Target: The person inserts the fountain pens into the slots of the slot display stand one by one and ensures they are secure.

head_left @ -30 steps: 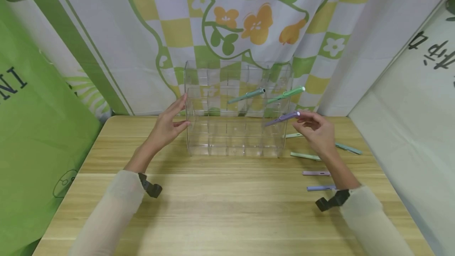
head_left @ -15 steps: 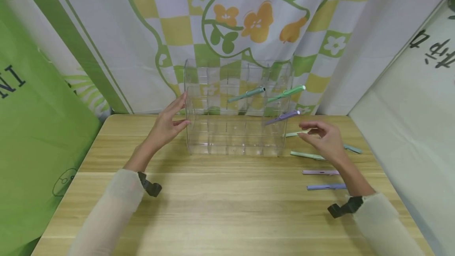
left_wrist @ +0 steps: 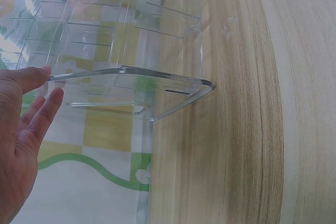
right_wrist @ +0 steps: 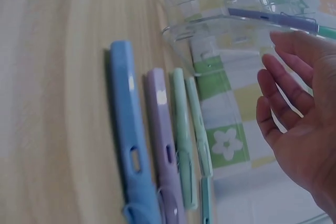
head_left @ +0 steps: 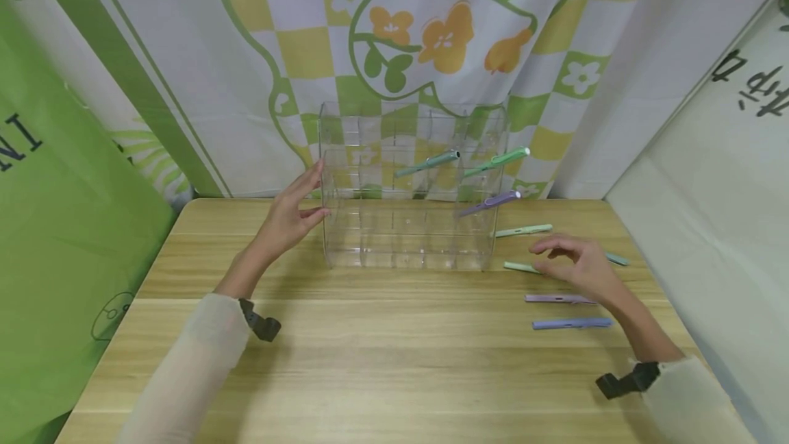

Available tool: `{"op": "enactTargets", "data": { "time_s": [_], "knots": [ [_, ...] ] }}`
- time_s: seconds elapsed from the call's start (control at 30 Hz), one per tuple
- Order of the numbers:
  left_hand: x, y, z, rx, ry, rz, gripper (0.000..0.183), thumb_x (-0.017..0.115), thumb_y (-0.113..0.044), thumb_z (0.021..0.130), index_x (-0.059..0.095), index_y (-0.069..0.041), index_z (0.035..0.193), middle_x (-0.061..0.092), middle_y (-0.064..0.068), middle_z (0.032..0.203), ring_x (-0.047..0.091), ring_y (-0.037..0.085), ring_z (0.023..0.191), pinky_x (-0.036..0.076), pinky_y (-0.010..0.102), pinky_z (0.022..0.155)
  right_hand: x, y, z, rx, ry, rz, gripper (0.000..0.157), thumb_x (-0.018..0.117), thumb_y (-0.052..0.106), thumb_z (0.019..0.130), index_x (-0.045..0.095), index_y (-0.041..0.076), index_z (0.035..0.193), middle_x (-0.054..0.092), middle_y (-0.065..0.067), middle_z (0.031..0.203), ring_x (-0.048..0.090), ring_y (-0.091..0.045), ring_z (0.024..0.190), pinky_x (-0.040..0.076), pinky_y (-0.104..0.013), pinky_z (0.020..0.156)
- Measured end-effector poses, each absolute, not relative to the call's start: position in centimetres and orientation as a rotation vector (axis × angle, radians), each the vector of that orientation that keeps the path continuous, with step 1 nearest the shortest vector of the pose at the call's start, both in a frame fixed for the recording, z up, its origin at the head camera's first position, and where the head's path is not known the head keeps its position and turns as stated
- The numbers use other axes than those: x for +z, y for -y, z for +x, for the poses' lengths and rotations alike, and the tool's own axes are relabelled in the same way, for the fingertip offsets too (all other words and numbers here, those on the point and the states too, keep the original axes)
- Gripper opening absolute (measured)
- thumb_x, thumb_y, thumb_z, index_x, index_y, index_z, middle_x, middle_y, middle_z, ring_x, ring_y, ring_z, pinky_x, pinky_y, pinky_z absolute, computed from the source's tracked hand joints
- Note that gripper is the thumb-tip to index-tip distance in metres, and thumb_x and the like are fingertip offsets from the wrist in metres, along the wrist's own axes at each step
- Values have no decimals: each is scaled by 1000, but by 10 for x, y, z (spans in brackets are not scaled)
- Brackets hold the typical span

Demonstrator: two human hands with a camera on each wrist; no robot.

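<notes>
My right hand has left the purple pen, which stays in the clear rack, and it's down and over the pale green pen on the surface. Fingers softly bent, thumb apart from them, I'm holding nothing there. My left hand pinches the rack's side wall. The right wrist view shows the pale green pen's far end, hidden behind my hand from the head.

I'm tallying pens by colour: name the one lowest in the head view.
The blue pen on the table; even the pale purple pen, next lowest, appears higher.
</notes>
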State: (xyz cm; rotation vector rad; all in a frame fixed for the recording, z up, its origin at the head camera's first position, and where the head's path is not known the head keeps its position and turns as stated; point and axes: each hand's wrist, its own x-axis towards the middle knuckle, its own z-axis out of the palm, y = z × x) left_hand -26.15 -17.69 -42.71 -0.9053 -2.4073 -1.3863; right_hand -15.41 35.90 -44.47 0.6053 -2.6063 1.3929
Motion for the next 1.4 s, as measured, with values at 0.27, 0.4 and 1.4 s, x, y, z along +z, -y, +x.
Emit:
{"op": "enactTargets", "data": {
  "time_s": [0.27, 0.4, 1.4],
  "knots": [
    [-427, 177, -261, -1403, 2396, -907, 89, 74, 17, 90, 32, -3, 165, 27, 15, 173, 50, 48, 142, 65, 48, 96, -454, -376, -136, 1396, 2662, 703, 26, 79, -12, 87, 78, 2, 110, 76, -12, 113, 67, -4, 107, 58, -14, 89],
    [-427, 177, -261, -1396, 2391, -909, 88, 75, 17, 89, 32, -2, 164, 28, 15, 173, 52, 47, 141, 65, 47, 95, -458, -384, -129, 1391, 2676, 768, 26, 80, -13, 86, 77, 0, 108, 75, -11, 110, 67, -6, 104, 58, -15, 88],
    [-428, 177, -261, -1422, 2393, -903, 89, 74, 16, 90, 31, -5, 165, 26, 15, 173, 50, 48, 142, 64, 54, 96, -478, -438, -91, 1278, 2892, 771, 35, 90, -1, 81, 79, 9, 112, 78, -8, 114, 66, 1, 111, 53, -7, 89]
  ]
}}
